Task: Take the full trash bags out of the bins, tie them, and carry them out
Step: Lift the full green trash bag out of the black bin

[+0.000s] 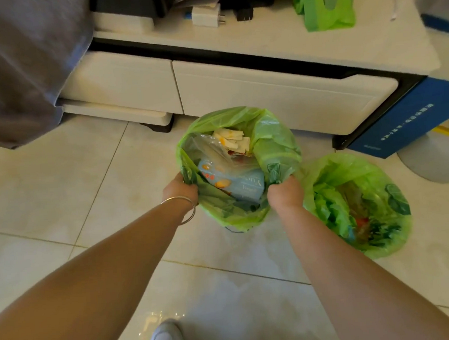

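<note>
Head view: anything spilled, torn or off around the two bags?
No spill or tear shows. Left hand and right hand grip opposite rims of the near bag. The second bag, to its right, sits open and untied on the floor.

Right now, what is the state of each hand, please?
Left hand: closed, holding the near-left rim of the bag.
Right hand: closed, holding the same bag's right rim.

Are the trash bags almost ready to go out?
Not yet. The second green bag sits on the floor, still open and untied. The left hand and right hand grip the first green bag by its rim. Tying both and carrying them out remain.
</note>
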